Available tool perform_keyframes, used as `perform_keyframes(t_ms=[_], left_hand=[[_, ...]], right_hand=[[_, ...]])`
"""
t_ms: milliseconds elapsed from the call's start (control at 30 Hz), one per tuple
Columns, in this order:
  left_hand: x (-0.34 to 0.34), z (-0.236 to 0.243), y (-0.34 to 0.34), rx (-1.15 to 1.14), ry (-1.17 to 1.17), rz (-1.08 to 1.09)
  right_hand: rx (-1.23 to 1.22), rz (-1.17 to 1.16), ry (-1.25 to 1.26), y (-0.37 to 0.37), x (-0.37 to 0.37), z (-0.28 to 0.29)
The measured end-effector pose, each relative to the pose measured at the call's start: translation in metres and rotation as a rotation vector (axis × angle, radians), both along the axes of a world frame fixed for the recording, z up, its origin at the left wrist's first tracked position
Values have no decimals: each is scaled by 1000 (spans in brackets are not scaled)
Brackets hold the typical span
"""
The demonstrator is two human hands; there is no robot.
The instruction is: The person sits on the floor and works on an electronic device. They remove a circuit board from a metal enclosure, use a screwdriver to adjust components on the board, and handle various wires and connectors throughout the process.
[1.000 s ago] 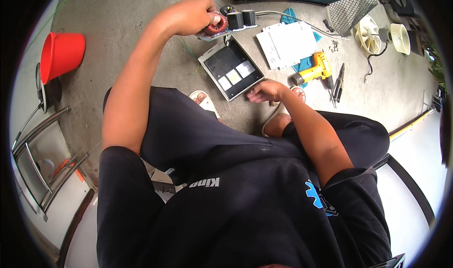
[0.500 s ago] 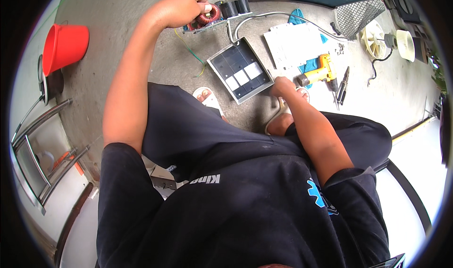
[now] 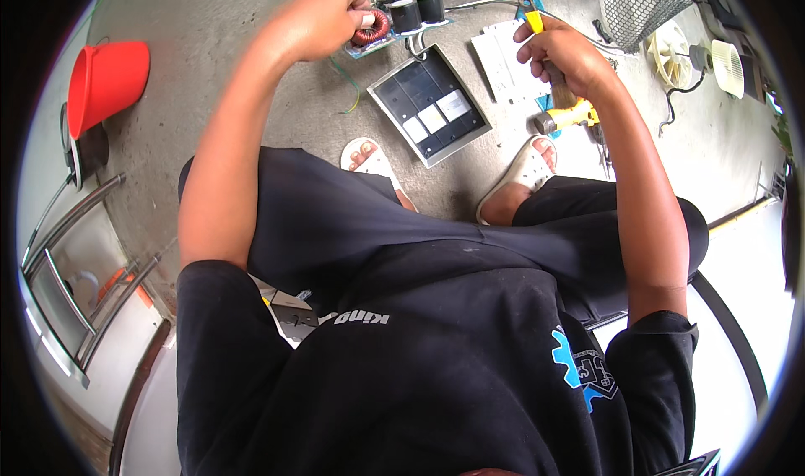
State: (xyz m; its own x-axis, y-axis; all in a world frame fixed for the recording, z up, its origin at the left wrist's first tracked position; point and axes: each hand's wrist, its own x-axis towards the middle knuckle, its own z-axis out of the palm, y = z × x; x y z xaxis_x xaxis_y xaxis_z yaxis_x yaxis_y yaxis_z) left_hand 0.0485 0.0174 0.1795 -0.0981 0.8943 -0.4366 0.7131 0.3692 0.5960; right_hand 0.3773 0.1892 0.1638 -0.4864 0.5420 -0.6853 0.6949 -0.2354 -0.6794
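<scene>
Two bare hands work apart over a concrete floor (image 3: 277, 115), each with something in its grip. The left hand (image 3: 323, 23) has thumb and fingers pinched on a red copper coil (image 3: 383, 30), and the circuit board (image 3: 369, 50) that carries it hangs from that hold. Most of the board extends to the right of the fingertips, where two black cylinders (image 3: 418, 11) stand in a row; a thin green and yellow wire (image 3: 350, 90) trails below. Just beneath the board sits an open grey case (image 3: 419, 86), near the person's sandals (image 3: 520, 170).

At right, the fingers of the right hand (image 3: 574, 57) are closed around a brush (image 3: 561, 88), its yellow part beyond the fingertips and its dark bristles below the palm. The brush is well apart from the board. Under that hand lie a white panel (image 3: 496, 61) and a yellow power drill (image 3: 574, 117). A red bucket (image 3: 109, 86) stands at far left.
</scene>
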Motion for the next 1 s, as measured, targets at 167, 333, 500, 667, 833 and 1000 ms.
perform_keyframes(t_ms=[167, 333, 500, 667, 833, 1000], left_hand=[[13, 2, -14, 96, 169, -69], [27, 12, -26, 246, 204, -129], [43, 23, -32, 245, 205, -194], [52, 22, -36, 328, 238, -267], [29, 22, -28, 284, 191, -244], [8, 11, -11, 292, -17, -69]], right_hand=[[-108, -175, 51, -40, 5, 7], [336, -19, 133, -49, -28, -16], [473, 329, 171, -59, -54, -22], [490, 424, 259, -68, -57, -27], [511, 343, 407, -78, -62, -28], [450, 253, 332, -80, -74, -22]])
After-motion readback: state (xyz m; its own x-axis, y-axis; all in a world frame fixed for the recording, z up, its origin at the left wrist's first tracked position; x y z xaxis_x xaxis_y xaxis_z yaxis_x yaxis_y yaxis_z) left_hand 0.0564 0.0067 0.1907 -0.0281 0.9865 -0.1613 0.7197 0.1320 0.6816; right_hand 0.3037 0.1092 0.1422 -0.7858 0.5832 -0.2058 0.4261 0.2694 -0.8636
